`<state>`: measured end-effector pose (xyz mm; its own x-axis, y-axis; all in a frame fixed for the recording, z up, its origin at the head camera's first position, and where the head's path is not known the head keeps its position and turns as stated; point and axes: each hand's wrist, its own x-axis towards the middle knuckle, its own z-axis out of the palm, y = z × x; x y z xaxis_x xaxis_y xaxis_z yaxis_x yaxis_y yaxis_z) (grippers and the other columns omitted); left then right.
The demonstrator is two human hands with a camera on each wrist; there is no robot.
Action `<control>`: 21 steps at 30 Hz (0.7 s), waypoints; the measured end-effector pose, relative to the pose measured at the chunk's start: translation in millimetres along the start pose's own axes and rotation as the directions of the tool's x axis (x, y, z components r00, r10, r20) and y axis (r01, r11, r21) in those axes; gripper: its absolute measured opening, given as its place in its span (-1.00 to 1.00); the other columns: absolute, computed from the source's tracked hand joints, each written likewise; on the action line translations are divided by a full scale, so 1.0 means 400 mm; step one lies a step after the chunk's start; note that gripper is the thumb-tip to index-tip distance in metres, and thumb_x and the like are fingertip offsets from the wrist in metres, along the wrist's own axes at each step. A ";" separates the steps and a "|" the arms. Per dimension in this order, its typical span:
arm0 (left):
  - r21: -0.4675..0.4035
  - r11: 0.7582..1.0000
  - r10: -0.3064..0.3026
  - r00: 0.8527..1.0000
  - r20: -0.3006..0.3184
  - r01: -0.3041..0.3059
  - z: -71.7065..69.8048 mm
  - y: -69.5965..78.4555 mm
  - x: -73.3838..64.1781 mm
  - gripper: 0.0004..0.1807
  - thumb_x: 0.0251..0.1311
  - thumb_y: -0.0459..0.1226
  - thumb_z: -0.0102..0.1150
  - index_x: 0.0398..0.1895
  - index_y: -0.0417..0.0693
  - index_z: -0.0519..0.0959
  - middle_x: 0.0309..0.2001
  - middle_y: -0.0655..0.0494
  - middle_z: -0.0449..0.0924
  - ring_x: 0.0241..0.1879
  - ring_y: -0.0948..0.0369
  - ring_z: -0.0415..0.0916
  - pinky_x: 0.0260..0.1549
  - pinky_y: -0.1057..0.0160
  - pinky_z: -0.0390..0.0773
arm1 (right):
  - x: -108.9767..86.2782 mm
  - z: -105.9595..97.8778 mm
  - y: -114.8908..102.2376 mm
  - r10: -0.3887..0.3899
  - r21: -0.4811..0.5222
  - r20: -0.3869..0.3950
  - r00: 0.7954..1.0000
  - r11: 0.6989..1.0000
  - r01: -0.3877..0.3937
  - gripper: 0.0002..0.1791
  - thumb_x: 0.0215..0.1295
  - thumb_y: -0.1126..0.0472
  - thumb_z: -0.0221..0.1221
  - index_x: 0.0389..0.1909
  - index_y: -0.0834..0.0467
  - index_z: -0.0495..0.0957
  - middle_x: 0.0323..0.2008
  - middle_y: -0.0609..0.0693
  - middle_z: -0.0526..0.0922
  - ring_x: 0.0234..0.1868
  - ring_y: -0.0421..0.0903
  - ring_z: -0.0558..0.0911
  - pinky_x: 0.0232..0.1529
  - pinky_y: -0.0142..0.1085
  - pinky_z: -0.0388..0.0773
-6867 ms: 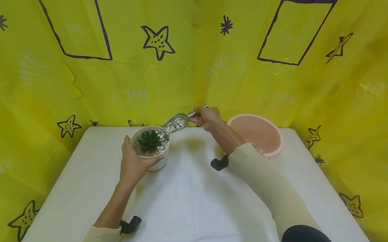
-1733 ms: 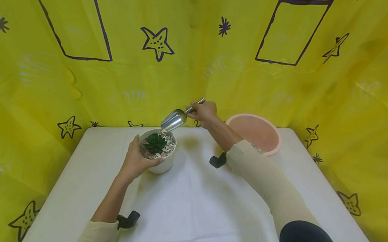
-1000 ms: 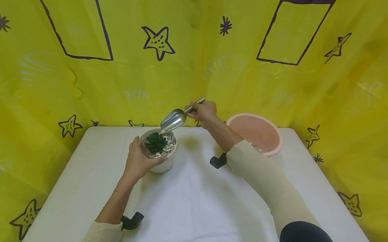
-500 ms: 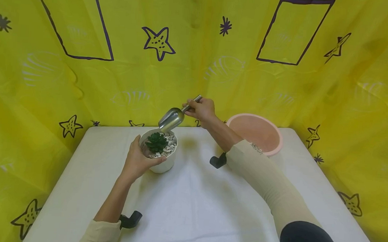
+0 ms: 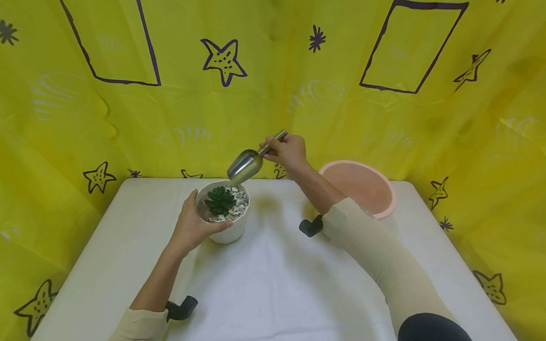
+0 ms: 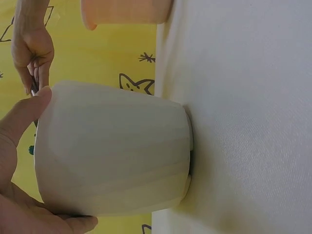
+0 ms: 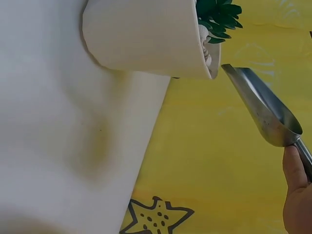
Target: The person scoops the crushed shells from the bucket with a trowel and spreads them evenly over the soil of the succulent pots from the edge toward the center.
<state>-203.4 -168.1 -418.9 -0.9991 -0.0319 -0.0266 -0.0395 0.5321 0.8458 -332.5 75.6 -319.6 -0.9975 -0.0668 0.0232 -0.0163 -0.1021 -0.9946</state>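
Note:
My left hand (image 5: 195,229) grips a white flowerpot (image 5: 229,232) near its rim, thumb at the front and fingers round the far left side. Inside the pot a green succulent (image 5: 220,200) sits among pale pebbles (image 5: 240,202), thickest on its right side. My right hand (image 5: 287,151) holds a metal scoop (image 5: 246,166) by its handle, the mouth tilted down to the left over the back of the rim. In the right wrist view the scoop's bowl (image 7: 265,105) looks bare, its lip just off the pot's rim.
A pink basin (image 5: 361,185) stands at the table's back right, partly behind my right forearm, with pebbles just showing at its near edge. The white table (image 5: 265,295) ends at a yellow patterned curtain (image 5: 258,112).
Pebbles that filled the scoop several seconds ago are gone from it, and more lie in the pot. The pot shifted slightly right. Lately the scoop has risen a little off the rim.

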 end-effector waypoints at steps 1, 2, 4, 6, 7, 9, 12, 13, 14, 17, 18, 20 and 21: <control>-0.004 1.000 -0.001 1.000 0.001 0.001 0.001 0.000 -0.001 0.40 0.06 -0.05 0.63 0.68 -0.33 -0.23 0.61 -0.43 -0.09 0.55 -0.35 -0.02 0.43 -0.36 0.20 | -0.001 -0.004 0.001 -0.009 -0.003 0.004 1.000 1.000 0.009 -0.74 0.57 0.32 0.18 0.00 0.52 0.58 -0.01 0.41 0.71 -0.19 0.00 0.79 -0.08 -0.28 0.73; -0.006 1.000 -0.002 1.000 0.003 0.002 0.002 -0.001 -0.001 0.40 0.06 -0.05 0.63 0.68 -0.32 -0.23 0.61 -0.42 -0.09 0.56 -0.35 -0.03 0.43 -0.35 0.20 | -0.005 -0.008 0.000 -0.018 -0.010 0.008 1.000 1.000 0.018 -0.75 0.57 0.32 0.18 -0.02 0.51 0.59 -0.02 0.40 0.72 -0.22 -0.03 0.79 -0.08 -0.27 0.74; -0.014 1.000 -0.004 1.000 0.005 0.004 0.003 -0.001 -0.002 0.40 0.06 -0.05 0.63 0.68 -0.32 -0.23 0.61 -0.42 -0.09 0.56 -0.35 -0.03 0.43 -0.35 0.20 | -0.013 -0.018 -0.002 -0.039 -0.030 0.021 0.999 0.999 0.040 -0.77 0.56 0.32 0.19 -0.05 0.48 0.60 -0.07 0.36 0.74 -0.24 -0.07 0.79 -0.08 -0.26 0.74; -0.023 1.000 -0.003 1.000 0.004 0.003 0.005 -0.003 -0.003 0.40 0.06 -0.05 0.63 0.68 -0.31 -0.23 0.62 -0.41 -0.10 0.56 -0.34 -0.04 0.43 -0.35 0.19 | -0.023 -0.029 -0.008 -0.055 -0.047 0.030 0.998 0.997 0.056 -0.79 0.56 0.32 0.19 -0.07 0.46 0.61 -0.11 0.32 0.76 -0.25 -0.08 0.79 -0.08 -0.26 0.74; -0.028 1.000 -0.001 1.000 0.004 0.001 0.006 -0.004 -0.004 0.41 0.06 -0.06 0.63 0.68 -0.31 -0.24 0.62 -0.40 -0.11 0.57 -0.34 -0.04 0.43 -0.35 0.19 | -0.028 -0.035 -0.013 -0.061 -0.054 0.033 0.998 0.997 0.063 -0.79 0.56 0.32 0.19 -0.08 0.45 0.61 -0.13 0.29 0.76 -0.25 -0.09 0.79 -0.08 -0.27 0.74; -0.039 0.999 0.007 1.000 -0.001 -0.007 0.007 -0.006 -0.005 0.41 0.07 -0.06 0.63 0.69 -0.31 -0.24 0.62 -0.40 -0.12 0.57 -0.33 -0.05 0.44 -0.33 0.18 | -0.040 -0.047 -0.024 -0.068 -0.059 0.032 0.997 0.996 0.070 -0.80 0.56 0.32 0.19 -0.07 0.44 0.62 -0.16 0.23 0.77 -0.26 -0.11 0.79 -0.09 -0.27 0.74; -0.042 0.998 0.037 0.999 -0.022 -0.038 0.010 -0.009 -0.007 0.40 0.07 -0.07 0.63 0.69 -0.29 -0.24 0.63 -0.37 -0.14 0.58 -0.31 -0.06 0.45 -0.33 0.17 | -0.056 -0.068 -0.042 -0.068 -0.061 0.024 0.997 0.996 0.069 -0.79 0.56 0.30 0.20 -0.05 0.43 0.61 -0.21 0.15 0.76 -0.28 -0.13 0.79 -0.09 -0.27 0.74; -0.039 0.998 0.052 0.998 -0.034 -0.054 0.011 -0.010 -0.008 0.40 0.08 -0.07 0.63 0.69 -0.28 -0.25 0.64 -0.35 -0.14 0.58 -0.30 -0.07 0.45 -0.33 0.17 | -0.060 -0.076 -0.048 -0.066 -0.060 0.023 0.998 0.996 0.067 -0.78 0.56 0.30 0.20 -0.05 0.43 0.61 -0.22 0.13 0.76 -0.28 -0.13 0.79 -0.09 -0.26 0.74; -0.032 0.997 0.070 0.996 -0.050 -0.072 0.012 -0.009 -0.010 0.40 0.08 -0.06 0.62 0.69 -0.26 -0.24 0.64 -0.34 -0.15 0.59 -0.29 -0.07 0.45 -0.34 0.16 | -0.065 -0.083 -0.054 -0.061 -0.052 0.021 0.998 0.997 0.062 -0.78 0.56 0.30 0.20 -0.04 0.44 0.61 -0.23 0.12 0.76 -0.28 -0.13 0.79 -0.08 -0.26 0.74; -0.019 0.990 0.137 0.984 -0.112 -0.140 0.017 -0.002 -0.019 0.38 0.09 -0.05 0.62 0.71 -0.18 -0.23 0.66 -0.27 -0.18 0.61 -0.25 -0.11 0.45 -0.35 0.14 | -0.077 -0.108 -0.070 -0.047 -0.029 0.013 0.999 0.998 0.047 -0.79 0.55 0.31 0.21 -0.03 0.43 0.60 -0.23 0.12 0.76 -0.25 -0.11 0.79 -0.07 -0.26 0.73; -0.016 0.986 0.165 0.977 -0.137 -0.169 0.019 0.002 -0.023 0.37 0.09 -0.04 0.62 0.71 -0.16 -0.21 0.66 -0.25 -0.17 0.62 -0.23 -0.13 0.45 -0.36 0.13 | -0.080 -0.116 -0.075 -0.043 -0.022 0.007 0.999 0.999 0.044 -0.79 0.54 0.31 0.21 -0.04 0.43 0.60 -0.22 0.13 0.76 -0.24 -0.11 0.80 -0.07 -0.25 0.73; -0.012 0.973 0.226 0.956 -0.187 -0.232 0.027 0.014 -0.030 0.34 0.09 -0.06 0.63 0.72 -0.12 -0.16 0.67 -0.22 -0.15 0.63 -0.19 -0.15 0.46 -0.37 0.11 | -0.086 -0.134 -0.083 -0.032 0.000 -0.006 0.999 0.999 0.032 -0.80 0.54 0.32 0.21 -0.03 0.43 0.59 -0.21 0.14 0.77 -0.22 -0.09 0.80 -0.07 -0.26 0.73; -0.011 0.963 0.261 0.941 -0.214 -0.270 0.032 0.020 -0.033 0.31 0.09 -0.07 0.63 0.71 -0.12 -0.11 0.67 -0.21 -0.12 0.63 -0.17 -0.15 0.46 -0.37 0.11 | -0.089 -0.143 -0.086 -0.029 0.005 -0.016 0.999 1.000 0.029 -0.80 0.54 0.32 0.21 -0.03 0.43 0.59 -0.21 0.14 0.78 -0.21 -0.09 0.80 -0.08 -0.26 0.73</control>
<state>-190.7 -152.7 -418.4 -0.9481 -0.0721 0.3097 0.2315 0.5115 0.8275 -300.5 138.4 -292.1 -0.9976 -0.0480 0.0505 -0.0450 -0.1093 -0.9930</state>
